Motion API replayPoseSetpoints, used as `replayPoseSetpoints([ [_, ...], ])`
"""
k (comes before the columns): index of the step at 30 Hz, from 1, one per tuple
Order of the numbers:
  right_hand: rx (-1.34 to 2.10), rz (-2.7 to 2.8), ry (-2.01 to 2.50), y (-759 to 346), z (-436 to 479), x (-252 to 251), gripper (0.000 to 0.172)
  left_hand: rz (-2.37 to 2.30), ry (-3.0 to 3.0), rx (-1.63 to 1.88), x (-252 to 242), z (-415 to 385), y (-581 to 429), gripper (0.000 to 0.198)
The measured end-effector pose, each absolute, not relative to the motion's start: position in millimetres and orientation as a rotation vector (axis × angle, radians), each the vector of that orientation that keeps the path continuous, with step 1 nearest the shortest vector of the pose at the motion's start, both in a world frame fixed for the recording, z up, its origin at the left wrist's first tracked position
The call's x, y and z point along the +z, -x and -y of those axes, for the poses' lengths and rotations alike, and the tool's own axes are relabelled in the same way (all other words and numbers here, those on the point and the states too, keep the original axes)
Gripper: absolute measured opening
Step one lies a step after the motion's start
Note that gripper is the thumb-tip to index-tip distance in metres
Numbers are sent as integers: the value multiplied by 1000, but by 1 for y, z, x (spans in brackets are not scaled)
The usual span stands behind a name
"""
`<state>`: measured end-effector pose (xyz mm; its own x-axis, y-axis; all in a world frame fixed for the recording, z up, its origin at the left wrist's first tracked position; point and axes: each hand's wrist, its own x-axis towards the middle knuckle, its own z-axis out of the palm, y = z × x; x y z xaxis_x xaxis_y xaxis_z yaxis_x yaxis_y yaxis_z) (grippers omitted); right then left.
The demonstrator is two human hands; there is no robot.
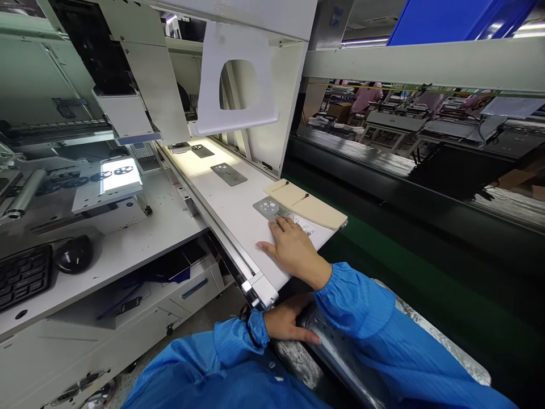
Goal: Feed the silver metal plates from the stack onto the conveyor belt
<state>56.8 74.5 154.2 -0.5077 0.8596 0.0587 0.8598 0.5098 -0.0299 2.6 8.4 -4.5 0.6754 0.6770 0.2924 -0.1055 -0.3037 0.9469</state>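
Note:
My right hand (293, 250) lies flat on the white conveyor belt (232, 213), fingers spread, fingertips touching a grey metal plate (267, 208) with round holes. A crinkled silver foil piece (300, 223) lies just beyond the fingers. Two beige pads (304, 203) rest beside the plate at the belt's end. My left hand (287, 321) is lower down, resting on a shiny tray (340, 352) in my lap below the belt's end; whether it grips the tray is unclear. Both sleeves are blue.
Two more grey plates (229, 174) (201, 150) lie farther up the belt under a white machine hood (238, 79). At the left a desk holds a black mouse (73, 254) and keyboard (23, 275). A green conveyor (426, 272) runs at the right.

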Motion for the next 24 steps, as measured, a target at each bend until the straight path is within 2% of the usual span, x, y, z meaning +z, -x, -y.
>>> replayPoseSetpoints([
  [9, -120, 2639, 1433, -69, -62, 155, 68, -497, -1756, 789, 6, -6, 0, 94],
  [15, -386, 2508, 1082, -148, -33, 151, 49, -545, -1776, 755, 1, -6, 1, 96],
  [20, -331, 2340, 1328, -230, 3, 144, 52, -548, -1811, 727, -4, -6, 3, 98],
  [24, -138, 2192, 1572, -275, 32, 133, 56, -564, -1812, 715, -6, -6, 3, 98],
])
